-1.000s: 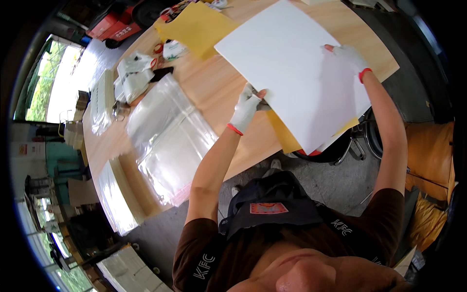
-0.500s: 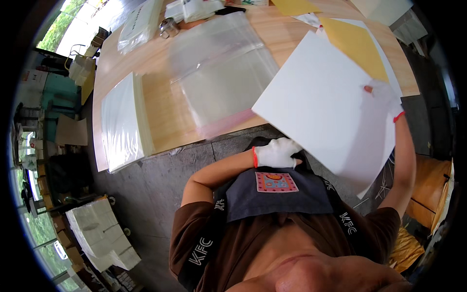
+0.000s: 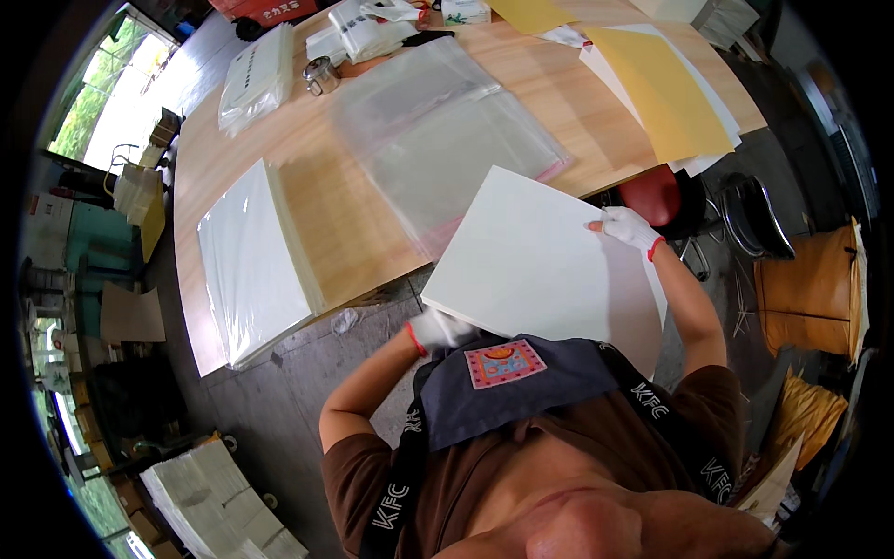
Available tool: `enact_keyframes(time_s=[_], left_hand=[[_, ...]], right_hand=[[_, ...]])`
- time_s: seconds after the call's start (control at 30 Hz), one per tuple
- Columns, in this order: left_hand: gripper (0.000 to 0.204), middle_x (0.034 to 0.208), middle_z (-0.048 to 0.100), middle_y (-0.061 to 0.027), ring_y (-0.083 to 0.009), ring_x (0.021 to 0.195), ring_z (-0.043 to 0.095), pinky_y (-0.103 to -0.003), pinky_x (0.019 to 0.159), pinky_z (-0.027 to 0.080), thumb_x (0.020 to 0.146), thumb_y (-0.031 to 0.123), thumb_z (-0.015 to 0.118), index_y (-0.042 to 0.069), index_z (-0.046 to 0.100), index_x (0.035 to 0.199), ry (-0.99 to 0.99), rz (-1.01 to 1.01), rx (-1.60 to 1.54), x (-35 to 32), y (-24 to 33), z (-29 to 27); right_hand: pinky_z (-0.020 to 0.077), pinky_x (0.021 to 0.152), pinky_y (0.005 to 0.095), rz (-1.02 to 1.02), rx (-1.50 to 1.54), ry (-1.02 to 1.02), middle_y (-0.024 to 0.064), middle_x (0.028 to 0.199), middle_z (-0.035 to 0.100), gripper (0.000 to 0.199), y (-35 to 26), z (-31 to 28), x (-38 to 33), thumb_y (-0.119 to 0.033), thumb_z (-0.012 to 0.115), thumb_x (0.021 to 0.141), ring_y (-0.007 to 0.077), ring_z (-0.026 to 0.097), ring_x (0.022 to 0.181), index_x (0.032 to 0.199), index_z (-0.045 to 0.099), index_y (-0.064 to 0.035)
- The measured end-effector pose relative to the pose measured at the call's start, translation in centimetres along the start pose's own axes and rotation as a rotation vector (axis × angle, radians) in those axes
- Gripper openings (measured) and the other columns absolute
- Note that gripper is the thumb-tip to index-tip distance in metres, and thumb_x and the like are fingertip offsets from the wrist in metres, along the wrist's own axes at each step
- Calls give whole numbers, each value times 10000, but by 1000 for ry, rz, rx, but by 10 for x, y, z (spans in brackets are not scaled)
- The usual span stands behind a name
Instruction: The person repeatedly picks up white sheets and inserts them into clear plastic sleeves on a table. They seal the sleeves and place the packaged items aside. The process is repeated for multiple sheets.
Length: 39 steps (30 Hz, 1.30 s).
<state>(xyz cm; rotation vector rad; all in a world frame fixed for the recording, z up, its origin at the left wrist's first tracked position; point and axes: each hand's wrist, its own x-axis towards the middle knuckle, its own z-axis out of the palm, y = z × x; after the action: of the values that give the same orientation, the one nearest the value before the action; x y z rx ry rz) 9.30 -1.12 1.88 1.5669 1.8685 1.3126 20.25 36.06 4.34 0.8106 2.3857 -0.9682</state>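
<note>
A large white sheet or thin stack of sheets (image 3: 535,256) tilts in front of my body, off the table's near edge. My right hand (image 3: 629,230), in a white glove with a red cuff, grips its upper right edge with the thumb on top. By its lower left edge is my left hand (image 3: 440,331), gloved alike; its fingers are blurred and partly hidden, so whether they touch the sheet is unclear. Just beyond the sheet, clear plastic sleeves (image 3: 447,140) with a pinkish edge lie on the table.
On the wooden table (image 3: 326,205) lie a wrapped white stack (image 3: 251,270) at left and yellow sheets (image 3: 656,93) over white ones at right. A metal mug (image 3: 321,76) and a white plastic packet (image 3: 256,82) stand farther back. A black chair (image 3: 759,219) is beyond my right arm.
The white sheet has come off the yellow and white pile, moving left and toward my body in my right hand. My left hand has shifted left and slightly down.
</note>
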Motion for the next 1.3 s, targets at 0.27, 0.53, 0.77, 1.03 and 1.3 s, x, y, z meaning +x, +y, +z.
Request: enact_keyframes(time_s=[0.27,0.53,0.77,1.03,1.3], left_hand=[[293,1063,557,-125,-304,954,572,-421,744,503,776,175,584,145,529,1062,-99,-649,932,47,-81,-92],[348,1105,536,-120,-326,967,589,-426,694,531,784,190,582,149,487,1117,-165,-720,991,65,-109,-86],[312,1069,562,-121,-327,918,599,-444,707,514,800,242,582,146,511,1089,-116,-568,1005,64,-98,-73],[149,925,605,-112,-324,876,593,-448,679,488,797,190,564,128,558,932,45,-665,740,84,-114,-89],[132,919,607,-105,-309,843,587,-421,679,469,777,135,555,109,562,907,312,-567,596,107,-121,-78]], right_hand=[[446,796,330,-6,-158,102,120,986,647,540,-29,-21,-6,-557,633,735,261,602,944,931,650,-55],[440,814,367,28,-347,79,170,1052,622,634,-36,-29,8,-590,609,726,311,578,993,1011,620,-24],[442,773,364,-2,-334,2,173,956,628,666,-41,-25,20,-650,587,710,304,585,920,910,616,-16],[445,790,380,-39,-412,-48,223,992,624,686,-54,-21,21,-623,583,726,339,586,942,974,619,16],[439,805,398,-97,-474,-72,236,981,624,649,-61,-15,36,-583,572,756,366,579,948,952,618,34]])
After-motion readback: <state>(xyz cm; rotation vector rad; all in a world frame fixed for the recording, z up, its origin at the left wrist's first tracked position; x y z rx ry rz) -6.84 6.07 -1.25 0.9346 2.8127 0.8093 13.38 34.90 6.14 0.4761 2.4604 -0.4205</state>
